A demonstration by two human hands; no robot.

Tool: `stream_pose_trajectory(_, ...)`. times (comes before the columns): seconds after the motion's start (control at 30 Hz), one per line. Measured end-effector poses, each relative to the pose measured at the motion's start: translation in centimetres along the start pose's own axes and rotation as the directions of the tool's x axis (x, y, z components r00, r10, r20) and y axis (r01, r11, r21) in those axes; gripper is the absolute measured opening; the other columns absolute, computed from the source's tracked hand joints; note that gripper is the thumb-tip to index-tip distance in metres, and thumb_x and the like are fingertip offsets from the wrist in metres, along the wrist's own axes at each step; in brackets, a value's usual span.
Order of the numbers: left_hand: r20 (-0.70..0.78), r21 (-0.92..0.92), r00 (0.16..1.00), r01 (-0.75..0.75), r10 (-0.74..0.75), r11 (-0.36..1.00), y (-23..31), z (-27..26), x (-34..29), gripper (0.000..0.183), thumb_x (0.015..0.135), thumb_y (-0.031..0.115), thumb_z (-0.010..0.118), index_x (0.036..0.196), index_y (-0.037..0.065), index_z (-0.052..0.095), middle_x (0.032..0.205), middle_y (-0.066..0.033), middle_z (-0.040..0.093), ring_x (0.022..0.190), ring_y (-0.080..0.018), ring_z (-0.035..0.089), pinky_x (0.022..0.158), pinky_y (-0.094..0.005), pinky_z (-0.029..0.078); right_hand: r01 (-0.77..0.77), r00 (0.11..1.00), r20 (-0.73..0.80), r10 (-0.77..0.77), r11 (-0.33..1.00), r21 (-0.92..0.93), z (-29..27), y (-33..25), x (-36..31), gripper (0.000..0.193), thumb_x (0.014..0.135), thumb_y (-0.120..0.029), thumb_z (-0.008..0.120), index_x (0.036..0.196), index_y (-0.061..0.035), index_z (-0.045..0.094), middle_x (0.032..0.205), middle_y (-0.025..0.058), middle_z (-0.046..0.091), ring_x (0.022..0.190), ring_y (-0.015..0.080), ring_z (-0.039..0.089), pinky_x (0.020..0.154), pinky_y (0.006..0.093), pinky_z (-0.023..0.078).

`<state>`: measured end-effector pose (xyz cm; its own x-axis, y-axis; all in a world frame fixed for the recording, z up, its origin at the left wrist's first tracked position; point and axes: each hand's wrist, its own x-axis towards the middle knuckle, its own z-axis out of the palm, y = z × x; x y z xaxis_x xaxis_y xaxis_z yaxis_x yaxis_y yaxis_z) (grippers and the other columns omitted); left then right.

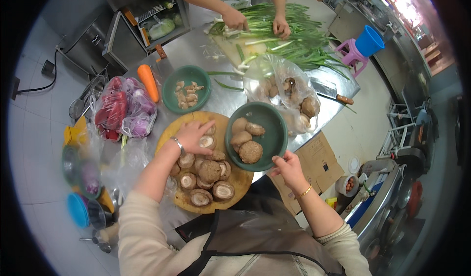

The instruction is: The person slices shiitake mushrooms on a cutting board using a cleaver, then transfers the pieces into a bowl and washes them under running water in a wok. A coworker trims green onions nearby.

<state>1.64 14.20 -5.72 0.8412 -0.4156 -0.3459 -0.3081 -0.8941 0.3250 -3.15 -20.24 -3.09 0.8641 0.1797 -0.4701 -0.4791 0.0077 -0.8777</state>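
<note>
Several brown mushrooms (210,172) lie heaped on a round wooden cutting board (242,179), some with their pale undersides up. My left hand (191,137) is over the far part of this heap, fingers spread around mushrooms at the board's upper middle. Tilted over the board's right edge is a green bowl (273,137) holding a few mushrooms (250,152). My right hand (289,169) grips the bowl's near right rim between thumb and fingers. Behind it, a clear plastic bag (279,69) holds more mushrooms.
Another green bowl (169,90) with small pale pieces stands behind the board, beside a carrot (148,83) and bagged purple onions (140,106). Across the steel table a person's hands (235,19) handle green onions (306,28). A cleaver (325,88) lies at the right edge.
</note>
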Motion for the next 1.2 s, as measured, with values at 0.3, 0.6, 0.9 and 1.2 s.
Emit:
stream_pose_trajectory(0.3, -0.159, -0.066, 0.985, -0.08, 0.069, 0.995, -1.0, -0.4, 0.6, 0.065, 0.067, 0.025, 0.063, 0.129, 0.016, 0.046, 0.124, -0.0236, 0.044, 0.107, -0.0401, 0.05, 0.091, -0.0469, 0.042, 0.01, 1.0, -0.022, -0.007, 0.983, 0.181, -0.8, -0.7, -0.5, 0.009, 0.087, -0.008, 0.057, 0.092, -0.0001, 0.057, 0.078, 0.0048, 0.061, 0.062, 0.0105, 0.058, 0.048, 0.023, 0.051)
stream_pose_trajectory(0.6, -0.129, -0.011, 0.992, -0.014, 0.013, 1.0, -3.9, 2.3, -1.8, 0.083, 0.056, 0.042, 0.082, 0.127, 0.018, 0.048, 0.139, -0.0259, 0.029, 0.126, -0.0436, 0.033, 0.105, -0.0452, 0.032, -0.051, 0.997, -0.038, 0.06, 0.977, 0.208, -0.2, 0.5, -0.1, 0.011, 0.086, -0.008, 0.056, 0.094, -0.0013, 0.059, 0.081, 0.0043, 0.062, 0.065, 0.0108, 0.059, 0.048, 0.0246, 0.052)
stream_pose_trajectory(0.9, -0.26, -0.179, 0.965, -0.031, -0.017, 0.983, -4.6, 4.3, -0.4, 0.077, 0.046, 0.032, 0.081, 0.113, 0.01, 0.05, 0.129, -0.0236, 0.031, 0.118, -0.0416, 0.038, 0.101, -0.0441, 0.036, -0.131, 0.989, 0.114, 0.092, 0.901, 0.413, -0.4, -0.4, -2.3, 0.019, 0.087, -0.016, 0.057, 0.102, -0.0036, 0.054, 0.081, 0.0049, 0.061, 0.06, 0.0124, 0.059, 0.053, 0.0268, 0.053)
stream_pose_trajectory(1.2, -0.653, -0.6, 0.715, -0.286, -0.25, 0.748, -4.3, 0.9, 2.5, 0.06, 0.072, 0.029, 0.066, 0.124, 0.007, 0.046, 0.118, -0.0138, 0.052, 0.102, -0.028, 0.053, 0.089, -0.0425, 0.045, 0.169, 0.985, -0.139, -0.102, 0.729, 0.663, -15.5, 3.5, -16.6, 0.015, 0.09, -0.016, 0.057, 0.102, -0.0082, 0.052, 0.09, 0.0039, 0.064, 0.073, 0.0142, 0.063, 0.055, 0.0269, 0.052)
